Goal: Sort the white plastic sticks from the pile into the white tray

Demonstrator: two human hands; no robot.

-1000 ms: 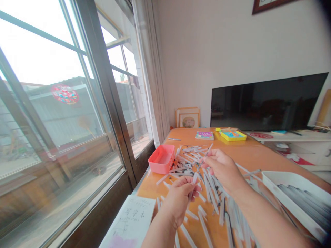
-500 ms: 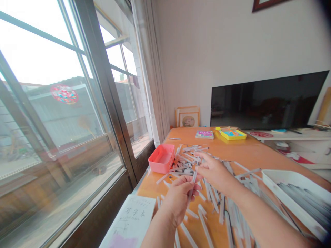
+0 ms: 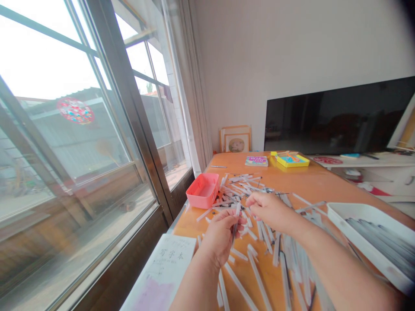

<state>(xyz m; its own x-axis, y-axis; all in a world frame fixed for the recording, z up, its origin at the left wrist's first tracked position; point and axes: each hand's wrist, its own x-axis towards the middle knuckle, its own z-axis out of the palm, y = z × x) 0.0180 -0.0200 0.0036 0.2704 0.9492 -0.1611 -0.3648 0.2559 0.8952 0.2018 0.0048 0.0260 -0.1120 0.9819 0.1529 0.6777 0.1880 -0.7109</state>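
My left hand [image 3: 218, 235] is closed around a translucent white pen barrel [image 3: 237, 210], whose upper end sticks up past the thumb. Just to its right, my right hand [image 3: 264, 208] has its thumb and fingers pinched together. Whatever lies in that pinch is too small to make out. Loose pen parts [image 3: 241, 183], many of them clear tubes with some dark pieces, are heaped beyond both hands. More white barrels [image 3: 257, 278] lie scattered below my wrists.
A pink basket [image 3: 202, 201] stands by the window side of the wooden table [image 3: 324, 181]. At right, a white tray [image 3: 337, 209] holds dark, slender pen-like pieces. A notebook [image 3: 162, 272] lies front left. Farther back are a booklet [image 3: 256, 161] and a yellow box [image 3: 293, 163].
My right hand has shifted slightly right, away from the barrel's top end. The left hand keeps its hold on the barrel. The whole view has tilted a little.
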